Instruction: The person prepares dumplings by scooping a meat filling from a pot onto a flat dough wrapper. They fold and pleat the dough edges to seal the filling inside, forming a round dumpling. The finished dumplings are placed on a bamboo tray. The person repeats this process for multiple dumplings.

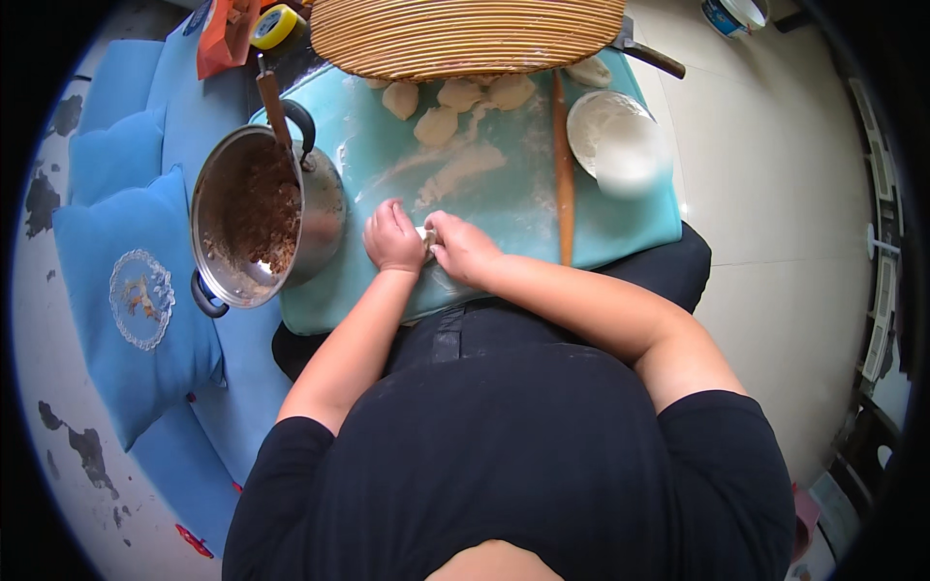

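Close to my body, my left hand [392,237] and my right hand [463,250] meet over the near part of a pale green floured mat [387,160]. Between them is a small white piece of dough [425,238], mostly covered by my fingers. The fingers of both hands are closed around it; whether it has filling inside cannot be seen. Left of my hands, a steel pot [325,218] tilts toward me with brown minced filling [257,208] and a wooden-handled utensil [272,107] in it. Several flat dough rounds [436,126] lie beyond my hands.
A wooden rolling pin [563,184] lies right of my hands, beside a white bowl of flour [589,114]. A ribbed round tray [465,44] covers the mat's far edge, near a dark handle [657,61]. Blue cushions [136,281] line the left; yellow tape [273,27] sits far left.
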`<act>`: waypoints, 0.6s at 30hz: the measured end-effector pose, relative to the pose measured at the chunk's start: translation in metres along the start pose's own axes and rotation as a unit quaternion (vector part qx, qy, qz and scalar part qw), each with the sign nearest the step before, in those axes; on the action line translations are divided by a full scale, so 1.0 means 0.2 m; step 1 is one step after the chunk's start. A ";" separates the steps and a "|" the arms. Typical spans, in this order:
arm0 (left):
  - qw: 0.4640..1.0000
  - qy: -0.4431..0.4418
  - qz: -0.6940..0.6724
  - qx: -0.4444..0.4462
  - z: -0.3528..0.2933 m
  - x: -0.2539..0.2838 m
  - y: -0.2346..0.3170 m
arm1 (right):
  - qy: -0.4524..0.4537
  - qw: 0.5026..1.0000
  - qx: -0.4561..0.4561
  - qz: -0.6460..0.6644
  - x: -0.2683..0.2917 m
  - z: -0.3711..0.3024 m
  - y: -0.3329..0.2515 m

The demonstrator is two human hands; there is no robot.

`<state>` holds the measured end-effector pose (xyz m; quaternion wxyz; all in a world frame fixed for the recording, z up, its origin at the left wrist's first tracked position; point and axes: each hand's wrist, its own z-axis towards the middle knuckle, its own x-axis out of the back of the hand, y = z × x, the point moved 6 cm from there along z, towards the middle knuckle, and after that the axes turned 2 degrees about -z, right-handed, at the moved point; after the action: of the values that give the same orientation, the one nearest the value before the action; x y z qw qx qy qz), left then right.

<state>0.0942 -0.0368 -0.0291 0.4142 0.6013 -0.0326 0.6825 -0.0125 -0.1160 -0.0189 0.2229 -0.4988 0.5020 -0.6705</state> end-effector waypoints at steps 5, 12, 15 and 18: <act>0.996 0.020 0.047 -0.071 0.13 -0.02 0.05 | -0.094 0.964 -0.242 0.056 -0.01 0.05 0.09; 0.826 -0.108 -0.385 0.397 0.01 -0.17 -0.33 | -0.059 0.993 -0.003 -0.102 -0.06 0.09 -0.08; 0.949 -0.098 -0.161 0.253 -0.02 0.02 -0.10 | -0.157 0.982 0.001 -0.102 -0.09 0.07 -0.10; 0.997 -0.047 -0.020 0.060 0.00 0.02 -0.07 | -0.080 0.997 -0.004 -0.001 -0.03 0.05 -0.03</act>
<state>0.1018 -0.0262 -0.0326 0.3889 0.6567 0.0009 0.6462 -0.0001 -0.1139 -0.0166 0.2598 -0.5524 0.4843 -0.6268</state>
